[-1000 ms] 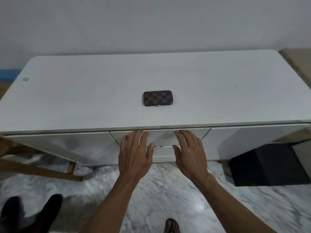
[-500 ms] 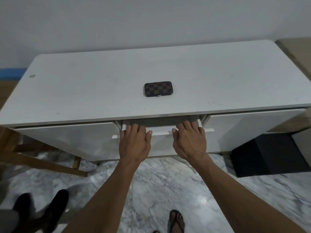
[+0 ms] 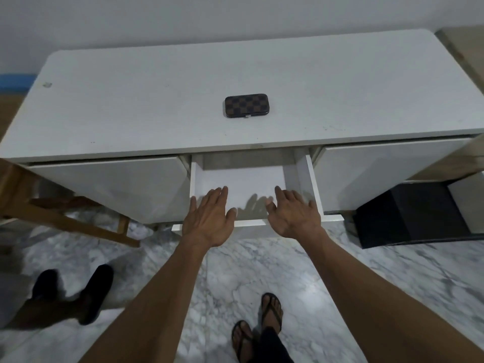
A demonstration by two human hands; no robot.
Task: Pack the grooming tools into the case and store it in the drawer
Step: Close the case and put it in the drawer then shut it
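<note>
A closed brown checkered case [image 3: 247,105] lies flat on the white cabinet top [image 3: 157,100], near its middle. Below it the centre drawer [image 3: 248,179] stands pulled out, its white inside bare. My left hand [image 3: 209,218] hovers over the drawer's front left corner with fingers straight and spread, holding nothing. Over the front right part, my right hand [image 3: 294,213] is likewise spread and holds nothing. No loose grooming tools are in view.
Closed drawer fronts [image 3: 110,187] flank the open drawer on both sides. A wooden frame [image 3: 65,218] leans at the left and a black box [image 3: 408,213] sits on the marble floor at the right. Another person's dark shoes [image 3: 78,292] stand at lower left.
The centre drawer has slid from closed to wide open. Both hands gripped its front edge half a second ago and have since let go, fingers now spread above it.
</note>
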